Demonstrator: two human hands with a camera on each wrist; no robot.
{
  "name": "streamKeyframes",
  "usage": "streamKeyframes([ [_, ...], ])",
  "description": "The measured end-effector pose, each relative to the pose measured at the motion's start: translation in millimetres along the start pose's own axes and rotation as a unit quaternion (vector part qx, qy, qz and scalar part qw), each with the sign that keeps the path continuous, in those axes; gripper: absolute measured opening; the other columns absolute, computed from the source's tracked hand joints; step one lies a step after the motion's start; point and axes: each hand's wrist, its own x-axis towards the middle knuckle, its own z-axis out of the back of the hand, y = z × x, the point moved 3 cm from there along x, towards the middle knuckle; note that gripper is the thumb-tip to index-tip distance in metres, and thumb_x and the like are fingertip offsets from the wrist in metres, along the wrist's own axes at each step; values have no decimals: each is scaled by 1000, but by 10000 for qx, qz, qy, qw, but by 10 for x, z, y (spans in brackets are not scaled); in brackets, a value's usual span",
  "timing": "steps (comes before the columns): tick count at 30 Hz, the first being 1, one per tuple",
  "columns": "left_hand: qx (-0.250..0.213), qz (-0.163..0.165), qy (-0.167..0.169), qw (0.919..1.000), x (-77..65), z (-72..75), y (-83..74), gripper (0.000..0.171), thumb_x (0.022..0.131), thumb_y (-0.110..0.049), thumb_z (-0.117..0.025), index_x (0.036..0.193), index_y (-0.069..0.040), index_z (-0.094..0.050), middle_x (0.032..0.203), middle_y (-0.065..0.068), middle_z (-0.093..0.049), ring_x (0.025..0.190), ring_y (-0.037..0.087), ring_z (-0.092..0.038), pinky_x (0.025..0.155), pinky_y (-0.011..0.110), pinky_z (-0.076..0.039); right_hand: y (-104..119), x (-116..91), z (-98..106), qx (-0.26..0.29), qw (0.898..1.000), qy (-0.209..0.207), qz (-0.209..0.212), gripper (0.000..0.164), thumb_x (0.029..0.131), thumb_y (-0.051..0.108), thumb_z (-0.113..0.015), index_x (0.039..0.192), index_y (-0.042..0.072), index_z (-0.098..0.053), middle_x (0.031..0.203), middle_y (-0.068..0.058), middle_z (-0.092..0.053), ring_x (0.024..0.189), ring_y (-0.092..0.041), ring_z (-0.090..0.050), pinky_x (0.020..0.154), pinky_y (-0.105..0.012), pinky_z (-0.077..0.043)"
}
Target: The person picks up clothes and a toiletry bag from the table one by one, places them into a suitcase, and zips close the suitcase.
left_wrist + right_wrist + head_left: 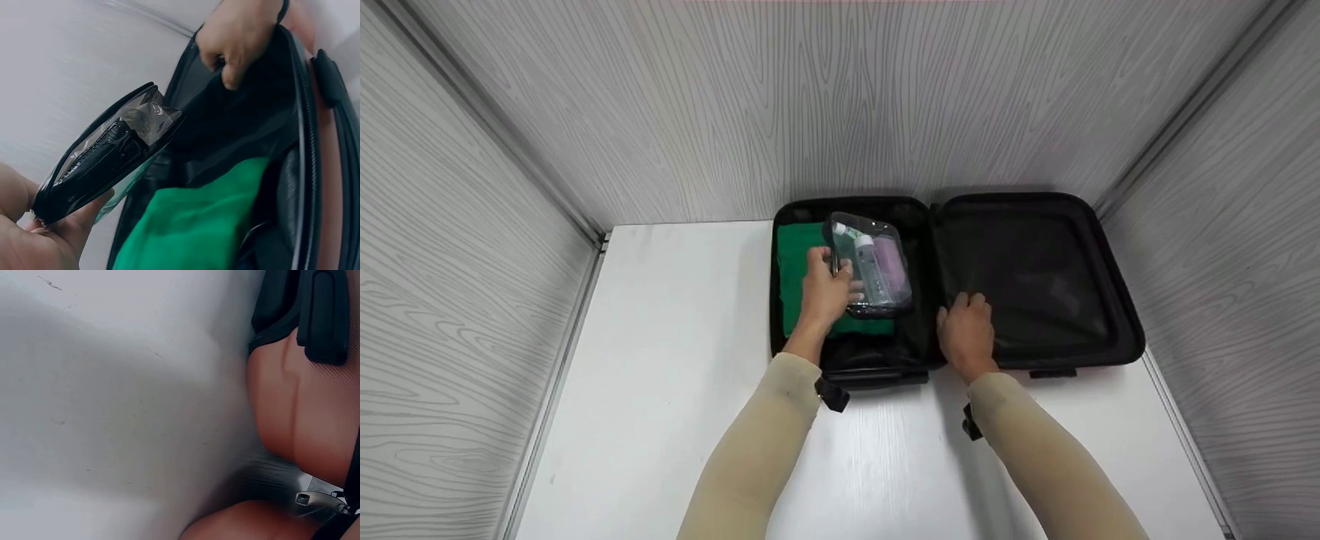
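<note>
My left hand (826, 296) holds a clear zip pouch (894, 300) with black trim by its left edge, thumb and fingers on either side. A white-capped bottle (870, 268) and a pink item (891, 262) show through the pouch. In the left wrist view, the tilted pouch (101, 160) is raised over the open suitcase (847, 202). Folded green cloth (795, 277) lies in the suitcase's left half. My right hand (966, 334) grips the suitcase's edge near the hinge, its fingers curled over the rim; the right wrist view does not show its fingers.
The suitcase's black-lined right half (1027, 262) lies spread beside the left one. White tabletop (675, 360) extends to the left and front. Grey wood-grain panels (697, 112) enclose the back and sides. A metal zipper pull (318, 499) hangs by the reddish shell (281, 399).
</note>
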Motion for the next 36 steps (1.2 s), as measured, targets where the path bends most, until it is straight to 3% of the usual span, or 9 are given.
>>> streamKeyframes([
  [9,17,240,302,9993,128,-256,168,45,111,-8,-51,151,-6,-31,141,17,-58,106,33,-75,82,38,-64,26,-34,95,-101,9994,337,-71,43,108,26,-58,128,-12,-56,120,-31,-53,109,-47,-58,84,-58,-57],
  [19,-6,503,547,9972,212,-570,311,43,111,-2,-43,151,-11,-29,142,15,-53,103,31,-67,81,39,-58,5,-80,56,-256,9995,-148,137,38,106,22,-62,120,-12,-57,110,-30,-55,100,-47,-60,78,-56,-59],
  [22,216,501,604,9967,224,-646,360,47,110,1,-41,152,-14,-28,125,14,-57,91,26,-61,74,34,-52,10,-73,33,-250,9994,-211,147,37,105,22,-62,119,-12,-57,111,-30,-55,101,-47,-59,78,-56,-59],
  [26,977,421,748,9915,226,-721,454,50,110,-2,-40,155,-18,-25,93,9,-57,74,19,-55,65,30,-45,6,-71,35,-194,9995,-233,116,38,105,22,-64,120,-12,-56,111,-30,-55,102,-47,-59,79,-56,-59],
  [28,1234,401,815,9882,220,-726,501,51,111,-4,-39,157,-18,-23,89,12,-58,72,21,-55,66,32,-45,12,-75,38,-183,9995,-229,84,38,105,22,-64,121,-12,-56,111,-29,-55,102,-47,-59,80,-56,-59],
  [30,1524,373,950,9830,207,-715,532,56,110,-4,-39,161,-18,-20,103,18,-64,82,26,-59,73,36,-46,22,-81,42,-193,9993,-287,104,38,105,22,-65,120,-12,-56,110,-29,-55,101,-47,-60,78,-56,-60],
  [32,1938,307,1148,9738,190,-703,542,65,109,-4,-41,167,-17,-13,135,23,-61,111,29,-64,92,38,-50,26,-86,44,-230,9991,-346,129,38,104,21,-65,119,-13,-57,109,-30,-55,100,-47,-61,77,-56,-60],
  [34,2534,143,1280,9587,170,-697,532,74,108,-5,-46,170,-15,-7,161,23,-44,136,32,-55,109,40,-46,27,-89,49,-255,9986,-423,173,39,104,21,-66,119,-13,-57,109,-31,-56,98,-48,-61,76,-57,-60],
  [36,3285,-149,1213,9366,149,-689,512,80,107,-7,-53,171,-13,-5,172,19,-28,146,34,-48,116,43,-44,24,-91,53,-255,9986,-428,195,40,104,21,-66,121,-14,-57,109,-31,-56,99,-48,-61,77,-57,-60],
])
